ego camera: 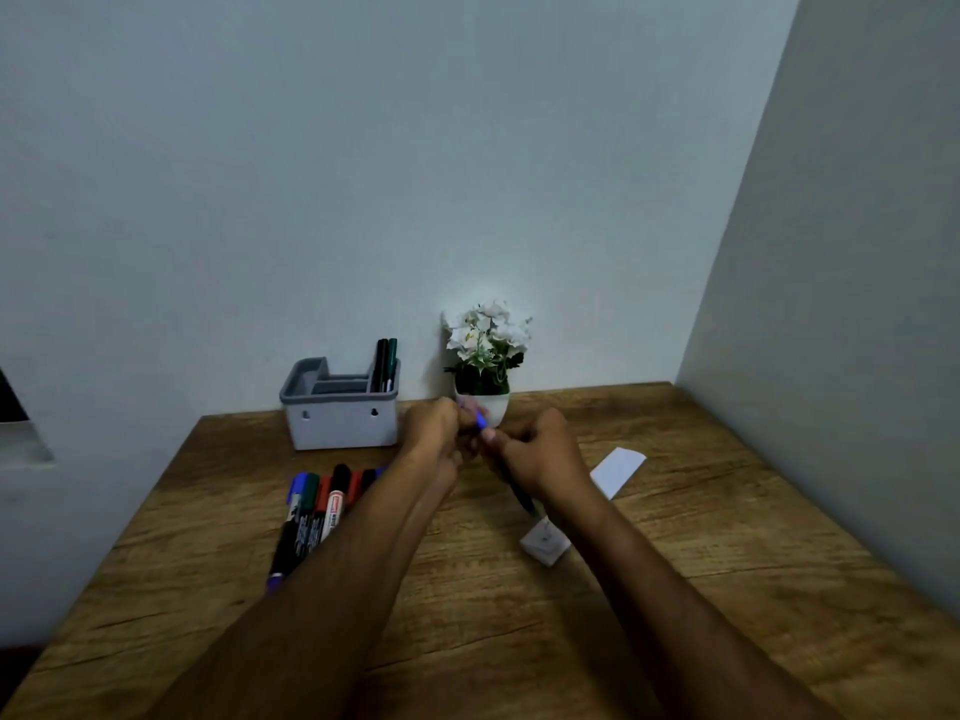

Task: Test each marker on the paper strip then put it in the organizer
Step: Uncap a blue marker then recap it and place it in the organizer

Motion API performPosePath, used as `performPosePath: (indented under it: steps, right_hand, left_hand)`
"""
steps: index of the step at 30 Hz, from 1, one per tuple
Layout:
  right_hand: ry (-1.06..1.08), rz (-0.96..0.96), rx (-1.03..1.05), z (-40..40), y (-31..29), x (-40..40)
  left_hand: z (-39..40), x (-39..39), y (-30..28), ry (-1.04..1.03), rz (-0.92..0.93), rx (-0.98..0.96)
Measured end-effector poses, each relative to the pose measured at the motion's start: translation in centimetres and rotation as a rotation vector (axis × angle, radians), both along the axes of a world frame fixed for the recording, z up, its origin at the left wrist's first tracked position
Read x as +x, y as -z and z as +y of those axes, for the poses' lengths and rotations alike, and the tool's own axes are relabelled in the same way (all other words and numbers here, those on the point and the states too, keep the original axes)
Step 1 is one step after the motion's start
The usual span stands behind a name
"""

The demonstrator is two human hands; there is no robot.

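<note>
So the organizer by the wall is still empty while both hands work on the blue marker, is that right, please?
Not quite: the head view shows the organizer already holding markers in its right compartment. Both hands, left hand and right hand, are indeed on the blue marker.
</note>
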State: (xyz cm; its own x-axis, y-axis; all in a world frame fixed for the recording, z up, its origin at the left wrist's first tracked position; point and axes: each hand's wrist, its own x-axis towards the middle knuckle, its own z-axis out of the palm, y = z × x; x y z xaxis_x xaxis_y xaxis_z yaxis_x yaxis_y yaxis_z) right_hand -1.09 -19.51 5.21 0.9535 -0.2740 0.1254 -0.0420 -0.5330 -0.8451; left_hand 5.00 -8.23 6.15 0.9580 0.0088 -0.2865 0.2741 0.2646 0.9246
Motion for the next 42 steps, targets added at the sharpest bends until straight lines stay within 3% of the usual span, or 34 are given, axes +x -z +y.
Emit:
performPosePath:
  steps: [2, 4, 9, 14, 17, 25, 32, 35, 38, 42]
  right_hand:
    - [-0.048, 0.152, 0.176, -0.6, -0.2, -1.0]
    - [-0.058, 0.196, 0.294, -1.5, 0.2, -1.9]
    - [0.035, 0.053, 0.311, -3.5, 0.9, -1.9]
    - [0.043, -0.001, 0.302, -4.5, 1.1, -2.5]
    - [0.065, -0.039, 0.335, -5.4, 1.5, -2.7]
    - [0.018, -0.151, 0.520, -7.0, 1.3, -2.9]
    - [-0.011, -0.230, 0.870, -8.9, 1.3, -2.4]
    - [-0.001, -0.281, 0.863, -9.6, 1.3, -2.5]
    - [0.039, -0.296, 0.704, -10.2, 1.7, -2.4]
    - [0.085, -0.285, 0.479, -10.1, 2.7, -2.4]
  left_hand:
    - [1.4, 2.0, 0.0, -0.157, -0.015, -0.059]
    - [2.4, 3.1, 0.0, -0.178, -0.031, 0.001]
    - [-0.2, 1.2, 1.2, 0.109, -0.013, 0.349]
    - [-1.4, 1.1, 2.9, 0.167, -0.010, 0.477]
    - [-1.9, 0.8, 3.3, 0.211, -0.059, 0.661]
    - [-2.2, 0.8, 5.0, 0.087, -0.257, 1.003]
    - [-1.8, 0.4, 5.2, 0.058, -0.318, 1.022]
    - [-1.9, -0.4, 4.6, 0.021, -0.394, 1.045]
    - [-2.5, -1.8, 4.2, 0.041, -0.545, 0.993]
    - [-4.1, -4.6, 4.7, 0.245, -0.695, 0.935]
